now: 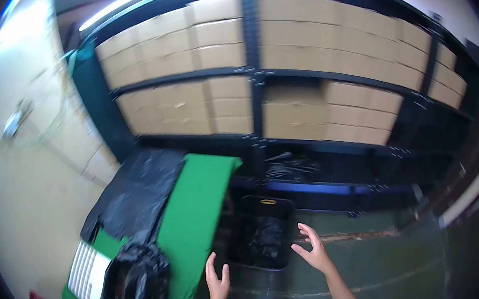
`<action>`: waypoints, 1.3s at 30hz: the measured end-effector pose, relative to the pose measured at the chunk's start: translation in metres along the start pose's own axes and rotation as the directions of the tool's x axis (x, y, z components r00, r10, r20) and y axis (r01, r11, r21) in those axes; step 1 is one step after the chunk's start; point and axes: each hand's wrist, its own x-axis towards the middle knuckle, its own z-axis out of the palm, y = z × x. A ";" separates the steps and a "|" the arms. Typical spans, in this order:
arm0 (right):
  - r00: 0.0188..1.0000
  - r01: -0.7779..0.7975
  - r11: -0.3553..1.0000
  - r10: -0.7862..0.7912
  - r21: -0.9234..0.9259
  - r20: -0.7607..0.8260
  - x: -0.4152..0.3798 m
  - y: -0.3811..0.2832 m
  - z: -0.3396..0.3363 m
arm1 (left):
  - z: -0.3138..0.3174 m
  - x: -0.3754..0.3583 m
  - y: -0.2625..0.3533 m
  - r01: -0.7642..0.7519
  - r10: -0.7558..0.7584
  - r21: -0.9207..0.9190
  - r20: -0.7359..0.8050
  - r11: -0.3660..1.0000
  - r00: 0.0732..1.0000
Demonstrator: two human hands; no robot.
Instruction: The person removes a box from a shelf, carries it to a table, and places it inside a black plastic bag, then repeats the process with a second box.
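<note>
Black plastic tub (285,211) sits low beside the green-draped tabletop (195,197), just beyond a left hand (218,283) and right hand (316,253), both empty, fingers spread, where gripping opposite sides evenly would likely keep it level.

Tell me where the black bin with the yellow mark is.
In the head view, the black bin sits below centre, right of the green cloth, just beyond the left hand and right hand.
</note>
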 end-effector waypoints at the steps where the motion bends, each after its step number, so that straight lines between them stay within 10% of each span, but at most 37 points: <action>1: 0.997 -0.034 0.999 0.034 0.007 -0.067 -0.006 0.003 0.004 | 0.005 0.014 -0.006 -0.041 0.044 -0.037 0.064 0.998 0.997; 5: 0.915 0.008 0.999 0.013 0.051 -0.402 -0.022 0.082 -0.168 | 0.199 0.040 0.085 -0.213 0.258 -0.220 0.198 0.952 0.946; 18: 0.444 -0.096 0.923 0.375 0.373 -0.814 -0.180 0.176 -0.332 | 0.444 -0.017 0.220 -0.351 0.588 -0.480 0.546 0.804 0.597; 29: 0.373 -0.154 0.948 0.316 0.278 -0.872 -0.124 0.259 -0.509 | 0.657 0.052 0.274 -0.183 0.428 -0.423 0.606 0.887 0.671; 39: 0.400 0.091 0.967 0.181 0.236 -0.898 -0.050 0.279 -0.670 | 0.813 0.028 0.441 -0.236 0.641 -0.605 0.641 0.760 0.421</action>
